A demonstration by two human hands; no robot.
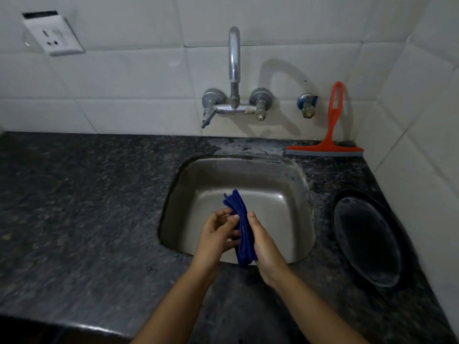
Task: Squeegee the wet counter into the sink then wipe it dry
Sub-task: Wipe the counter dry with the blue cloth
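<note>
The dark stone counter (99,207) looks largely dry around the steel sink (293,184), so over the basin the left hand (218,234) and right hand (263,244), both clasping the folded blue cloth (242,219), should wring it firmly, while the orange squeegee (330,135) leans parked at the wall.

Left of the sink (295,184) the dark surface (82,207) lies wide open; to the right a black plate (367,242) fills the narrow strip, the squeegee (327,145) leans at the back wall (tap (234,70) overhanging the basin)
</note>
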